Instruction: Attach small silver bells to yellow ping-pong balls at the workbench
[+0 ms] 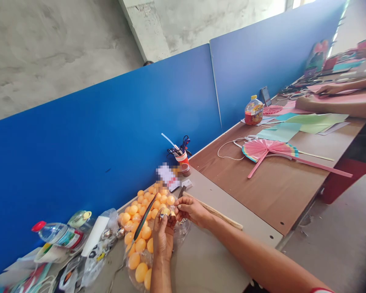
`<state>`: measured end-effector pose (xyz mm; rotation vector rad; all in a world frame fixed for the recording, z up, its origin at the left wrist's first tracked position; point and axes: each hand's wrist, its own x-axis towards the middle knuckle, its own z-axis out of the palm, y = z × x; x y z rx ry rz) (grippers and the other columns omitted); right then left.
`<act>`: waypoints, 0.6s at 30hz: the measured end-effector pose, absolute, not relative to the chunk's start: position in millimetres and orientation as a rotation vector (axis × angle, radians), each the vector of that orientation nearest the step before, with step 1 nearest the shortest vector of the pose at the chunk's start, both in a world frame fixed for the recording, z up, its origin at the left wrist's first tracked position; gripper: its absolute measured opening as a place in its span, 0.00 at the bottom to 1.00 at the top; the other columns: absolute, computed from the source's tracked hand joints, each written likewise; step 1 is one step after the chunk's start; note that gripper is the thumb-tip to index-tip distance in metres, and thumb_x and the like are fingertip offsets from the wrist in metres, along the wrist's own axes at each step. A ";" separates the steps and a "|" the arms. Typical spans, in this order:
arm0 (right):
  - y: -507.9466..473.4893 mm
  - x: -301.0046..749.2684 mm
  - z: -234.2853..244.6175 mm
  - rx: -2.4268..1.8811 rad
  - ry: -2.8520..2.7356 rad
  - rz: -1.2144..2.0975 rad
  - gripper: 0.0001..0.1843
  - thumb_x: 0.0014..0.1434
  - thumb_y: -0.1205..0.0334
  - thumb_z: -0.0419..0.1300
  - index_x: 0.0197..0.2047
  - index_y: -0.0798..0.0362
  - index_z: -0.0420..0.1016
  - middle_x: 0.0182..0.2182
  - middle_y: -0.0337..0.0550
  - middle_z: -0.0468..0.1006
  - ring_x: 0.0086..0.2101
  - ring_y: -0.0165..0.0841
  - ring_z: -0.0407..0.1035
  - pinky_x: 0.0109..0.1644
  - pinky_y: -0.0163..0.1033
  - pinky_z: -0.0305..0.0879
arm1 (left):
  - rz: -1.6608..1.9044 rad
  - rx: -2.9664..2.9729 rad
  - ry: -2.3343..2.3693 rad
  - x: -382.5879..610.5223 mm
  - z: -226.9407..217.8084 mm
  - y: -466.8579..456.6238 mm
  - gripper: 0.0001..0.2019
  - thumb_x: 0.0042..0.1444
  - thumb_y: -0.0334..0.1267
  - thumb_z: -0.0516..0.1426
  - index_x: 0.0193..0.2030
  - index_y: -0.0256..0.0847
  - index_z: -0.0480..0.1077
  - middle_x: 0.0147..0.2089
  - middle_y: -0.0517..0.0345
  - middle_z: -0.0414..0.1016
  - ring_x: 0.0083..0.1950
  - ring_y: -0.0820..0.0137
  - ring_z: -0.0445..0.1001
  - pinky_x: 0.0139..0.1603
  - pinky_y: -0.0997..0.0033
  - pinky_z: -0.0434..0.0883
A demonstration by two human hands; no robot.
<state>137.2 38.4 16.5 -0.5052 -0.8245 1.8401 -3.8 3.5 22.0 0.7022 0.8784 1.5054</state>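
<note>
One clear bottle with a red cap (59,235) lies tilted on the left of the surface (201,260), a clear container with a yellow lid (88,215) just beyond it. To its right are a white roll (95,236) and crumpled plastic bags (96,260), with silver balls (120,232) beside them. Next, many orange balls (142,272) sit in a clear bag; a dark slender tool (144,217) lies slantwise over them.

The left hand (164,232) is closed on a small shiny object (165,213), silver and yellow, held above the right part of the orange balls. The right hand (187,209) is just beside it, thumb and fingertips drawn close together; whether they grip anything cannot be told. Beyond stand an orange-and-white cup (182,157) containing tools and a small jar (186,170). A wooden strip (228,219) runs past the right hand.

Farther right: a pink paper fan (268,149), a bottle with red contents (254,112), coloured sheets (315,122) and a co-worker's hands (305,103).
</note>
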 end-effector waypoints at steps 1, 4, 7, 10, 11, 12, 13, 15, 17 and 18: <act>37.6 136.9 16.7 -0.498 -0.847 1.854 0.17 0.43 0.57 0.68 0.34 0.55 0.70 0.25 0.38 0.78 0.23 0.29 0.72 0.29 0.35 0.63 | 1.493 0.712 0.879 -3.8 22.0 3.3 0.13 0.45 0.37 0.68 0.38 0.39 0.75 0.36 0.55 0.80 0.35 0.70 0.78 0.39 0.71 0.75; 36.4 134.6 15.6 -0.515 -0.950 1.825 0.15 0.43 0.57 0.68 0.31 0.55 0.69 0.23 0.36 0.77 0.22 0.27 0.69 0.29 0.34 0.60 | 1.480 0.718 0.890 -4.2 22.3 2.4 0.14 0.45 0.39 0.68 0.38 0.39 0.76 0.36 0.55 0.80 0.35 0.70 0.78 0.39 0.70 0.75; 36.5 131.9 13.4 -0.554 -1.042 1.755 0.11 0.43 0.59 0.67 0.29 0.55 0.71 0.19 0.32 0.72 0.20 0.23 0.61 0.28 0.33 0.56 | 1.478 0.732 0.891 -3.7 23.5 0.9 0.16 0.44 0.39 0.69 0.41 0.40 0.76 0.36 0.57 0.80 0.34 0.71 0.77 0.38 0.70 0.74; 36.1 130.3 12.0 -0.564 -1.088 1.743 0.10 0.43 0.60 0.65 0.28 0.55 0.71 0.19 0.32 0.71 0.20 0.23 0.59 0.28 0.32 0.54 | 1.446 0.784 0.881 -1.7 24.6 -0.3 0.16 0.46 0.39 0.68 0.43 0.40 0.76 0.39 0.55 0.79 0.35 0.69 0.77 0.38 0.69 0.74; 35.8 130.0 11.9 -0.573 -1.097 1.735 0.09 0.43 0.61 0.65 0.28 0.55 0.71 0.20 0.33 0.71 0.21 0.23 0.59 0.28 0.32 0.53 | 1.435 0.798 0.881 -1.0 24.7 -0.4 0.16 0.47 0.39 0.68 0.43 0.41 0.76 0.40 0.55 0.79 0.36 0.69 0.77 0.39 0.69 0.74; 35.4 129.9 11.9 -0.586 -1.103 1.725 0.09 0.43 0.61 0.65 0.28 0.55 0.71 0.20 0.33 0.72 0.21 0.23 0.59 0.28 0.32 0.53 | 1.428 0.808 0.885 -0.6 24.5 -0.5 0.16 0.47 0.39 0.67 0.44 0.41 0.76 0.40 0.55 0.79 0.36 0.69 0.77 0.39 0.68 0.74; 34.9 129.9 11.9 -0.600 -1.105 1.718 0.10 0.43 0.61 0.66 0.28 0.55 0.71 0.20 0.32 0.71 0.21 0.23 0.59 0.28 0.32 0.54 | 1.424 0.815 0.888 -0.3 24.1 -0.5 0.17 0.47 0.39 0.67 0.45 0.41 0.75 0.41 0.55 0.79 0.37 0.69 0.76 0.40 0.69 0.74; 34.3 130.0 11.8 -0.614 -1.111 1.716 0.10 0.43 0.60 0.66 0.27 0.55 0.71 0.20 0.32 0.71 0.22 0.24 0.60 0.29 0.32 0.54 | 1.423 0.822 0.896 -0.4 23.1 -0.4 0.18 0.47 0.39 0.67 0.47 0.41 0.75 0.42 0.55 0.78 0.38 0.69 0.76 0.41 0.69 0.74; 34.1 130.0 11.2 -0.619 -1.124 1.721 0.11 0.44 0.59 0.66 0.27 0.55 0.70 0.20 0.32 0.71 0.22 0.24 0.61 0.29 0.32 0.54 | 1.423 0.826 0.901 -0.8 22.4 -0.4 0.19 0.47 0.39 0.67 0.47 0.41 0.74 0.42 0.55 0.78 0.38 0.70 0.76 0.41 0.69 0.74; 34.2 130.0 10.8 -0.625 -1.130 1.721 0.12 0.44 0.58 0.67 0.27 0.55 0.70 0.20 0.32 0.71 0.22 0.24 0.61 0.29 0.32 0.54 | 1.421 0.829 0.900 -0.9 22.2 -0.5 0.18 0.47 0.39 0.67 0.47 0.41 0.74 0.42 0.55 0.78 0.38 0.70 0.76 0.41 0.69 0.74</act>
